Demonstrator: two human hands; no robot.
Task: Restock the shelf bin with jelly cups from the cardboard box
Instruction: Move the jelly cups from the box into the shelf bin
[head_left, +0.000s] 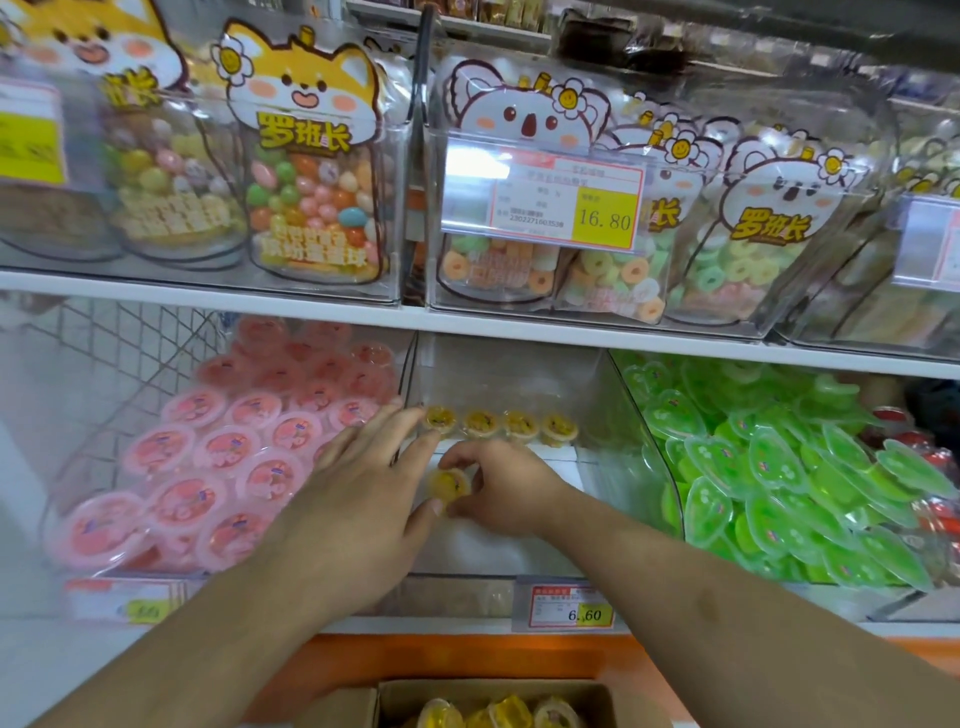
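Observation:
A clear shelf bin (613, 467) in the middle of the lower shelf holds a row of several yellow jelly cups (498, 423) at its back. In front of that row, my right hand (511, 486) pinches one yellow jelly cup (450, 483). My left hand (371, 467) reaches into the bin beside it, fingers stretched out, fingertips touching the leftmost cup of the row and thumb against the pinched cup. A cardboard box (395, 699) with more yellow cups (498, 714) sits at the bottom edge of view.
A bin of pink jelly cups (218, 457) is on the left and a bin of green jelly cups (779, 467) on the right. A white shelf board (519, 325) with candy bags (311, 171) hangs right above. A price tag (569, 605) fronts the middle bin.

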